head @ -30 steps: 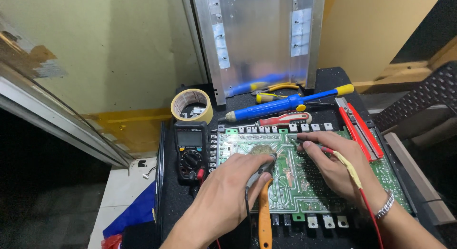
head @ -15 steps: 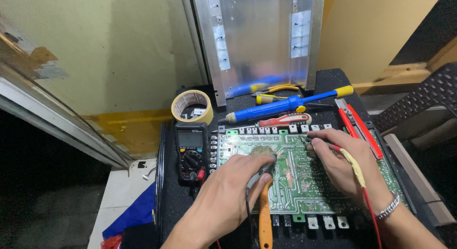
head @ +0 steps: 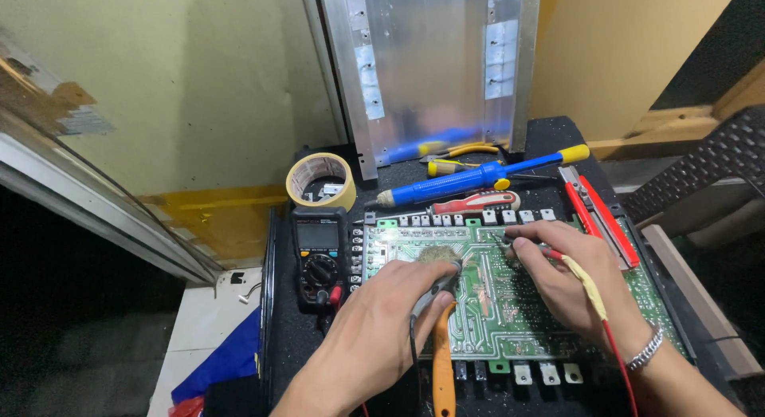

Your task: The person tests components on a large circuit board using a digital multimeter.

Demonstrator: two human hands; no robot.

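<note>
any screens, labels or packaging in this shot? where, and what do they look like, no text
Multimeter: left of the green circuit board, black body, small grey rectangular screen, round dial below.
Pale rectangular stickers: on the upright metal panel behind, in vertical rows.
No packaging visible.

An electronics repair workshop. Under both hands lies a green circuit board (head: 510,289) on a black bench (head: 550,146). Left of the left hand sits a multimeter (head: 319,257); beyond the hands lie a blue solder pump (head: 478,178), screwdrivers (head: 474,203), tape (head: 321,180) and an aluminium panel (head: 430,66).
</note>
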